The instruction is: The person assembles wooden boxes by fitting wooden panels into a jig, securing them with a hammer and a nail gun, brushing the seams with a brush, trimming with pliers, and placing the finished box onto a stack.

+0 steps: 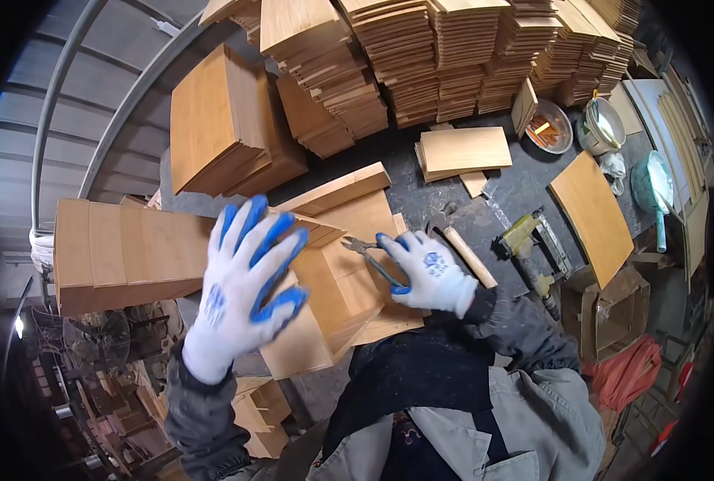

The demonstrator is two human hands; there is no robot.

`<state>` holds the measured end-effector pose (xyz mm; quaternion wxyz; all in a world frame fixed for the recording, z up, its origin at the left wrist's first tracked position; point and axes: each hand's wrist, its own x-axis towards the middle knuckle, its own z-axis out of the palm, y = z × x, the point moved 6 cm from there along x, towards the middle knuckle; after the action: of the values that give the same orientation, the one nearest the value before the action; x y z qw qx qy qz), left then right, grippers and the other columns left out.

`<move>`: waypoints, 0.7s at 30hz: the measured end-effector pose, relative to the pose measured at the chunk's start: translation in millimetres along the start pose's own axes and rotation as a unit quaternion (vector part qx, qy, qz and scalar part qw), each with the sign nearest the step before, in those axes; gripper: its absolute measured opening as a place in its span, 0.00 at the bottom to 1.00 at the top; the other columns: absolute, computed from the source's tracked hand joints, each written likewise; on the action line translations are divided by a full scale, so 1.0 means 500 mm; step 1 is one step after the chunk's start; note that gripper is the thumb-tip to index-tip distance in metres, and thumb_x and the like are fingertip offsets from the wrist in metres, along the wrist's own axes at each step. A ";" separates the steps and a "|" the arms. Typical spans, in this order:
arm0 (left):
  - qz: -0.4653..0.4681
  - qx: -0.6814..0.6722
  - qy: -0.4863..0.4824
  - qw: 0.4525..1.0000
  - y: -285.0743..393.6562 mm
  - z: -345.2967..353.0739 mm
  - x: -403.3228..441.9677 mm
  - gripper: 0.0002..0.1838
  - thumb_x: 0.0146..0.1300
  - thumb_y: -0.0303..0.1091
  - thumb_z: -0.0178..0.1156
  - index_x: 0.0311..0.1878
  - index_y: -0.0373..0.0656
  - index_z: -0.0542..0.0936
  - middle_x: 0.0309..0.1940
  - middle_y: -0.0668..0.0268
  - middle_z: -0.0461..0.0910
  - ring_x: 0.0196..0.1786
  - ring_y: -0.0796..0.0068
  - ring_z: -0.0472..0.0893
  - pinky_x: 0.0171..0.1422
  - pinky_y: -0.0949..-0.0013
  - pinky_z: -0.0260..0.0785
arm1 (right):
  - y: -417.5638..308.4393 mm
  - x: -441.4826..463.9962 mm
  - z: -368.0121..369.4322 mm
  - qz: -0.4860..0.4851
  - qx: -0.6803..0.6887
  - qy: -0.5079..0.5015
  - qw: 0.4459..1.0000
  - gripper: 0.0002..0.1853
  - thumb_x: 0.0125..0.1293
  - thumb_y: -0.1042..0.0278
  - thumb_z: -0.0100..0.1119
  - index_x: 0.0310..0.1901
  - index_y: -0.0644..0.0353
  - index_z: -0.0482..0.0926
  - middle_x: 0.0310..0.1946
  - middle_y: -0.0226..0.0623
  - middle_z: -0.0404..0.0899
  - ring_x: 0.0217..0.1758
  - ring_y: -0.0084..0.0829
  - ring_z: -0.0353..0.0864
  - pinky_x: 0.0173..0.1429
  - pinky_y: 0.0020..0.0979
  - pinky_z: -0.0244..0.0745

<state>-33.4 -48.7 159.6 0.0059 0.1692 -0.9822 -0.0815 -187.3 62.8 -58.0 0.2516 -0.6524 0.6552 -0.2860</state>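
Observation:
My right hand [435, 271], in a white glove with blue fingertips, is wrapped around a pair of cutting pliers [359, 245]. The jaws point left, over a wooden box frame [341, 272] on the bench in front of me. Raised over the left side of that frame, my left hand [244, 289] has its gloved fingers spread and holds nothing. It covers part of the frame and the end of a long block of stacked wooden pieces [132, 244]. A hammer [469, 256] lies just beyond my right hand.
A nail gun [533, 248] and a curved wooden panel [593, 216] lie to the right. Boards [465, 152], a metal bowl [564, 128] and a bucket [603, 127] sit farther back. Tall stacks of wooden slats [405, 64] line the far side. A cardboard box [617, 313] stands at right.

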 end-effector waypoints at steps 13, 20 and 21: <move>0.007 -0.025 -0.006 1.000 -0.109 0.059 0.059 0.10 0.60 0.38 0.60 0.40 0.44 0.82 0.71 0.54 0.75 0.81 0.40 0.63 0.85 0.37 0.44 | -0.002 0.096 0.205 0.075 -0.100 -0.091 0.988 0.45 0.56 0.54 0.73 0.73 0.66 0.67 0.53 0.53 0.78 0.57 0.51 0.79 0.60 0.47 0.79; -0.005 -0.022 0.002 1.000 -0.085 0.066 0.041 0.09 0.55 0.33 0.64 0.38 0.43 0.82 0.70 0.53 0.76 0.80 0.39 0.64 0.84 0.35 0.46 | -0.023 0.105 0.233 0.098 -0.132 -0.124 0.979 0.46 0.58 0.54 0.72 0.74 0.70 0.65 0.53 0.53 0.77 0.57 0.50 0.79 0.56 0.47 0.82; -0.006 -0.018 0.000 1.000 -0.086 0.068 0.041 0.09 0.54 0.32 0.64 0.38 0.44 0.81 0.70 0.53 0.76 0.80 0.39 0.64 0.84 0.35 0.46 | -0.030 0.107 0.234 0.100 -0.143 -0.133 0.976 0.46 0.59 0.55 0.71 0.74 0.70 0.64 0.52 0.53 0.77 0.57 0.50 0.79 0.54 0.47 0.83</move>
<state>-39.7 -90.4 118.8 0.0086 0.1749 -0.9795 -0.0992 -95.3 4.4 -128.1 0.2676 -0.6452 0.7118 -0.0733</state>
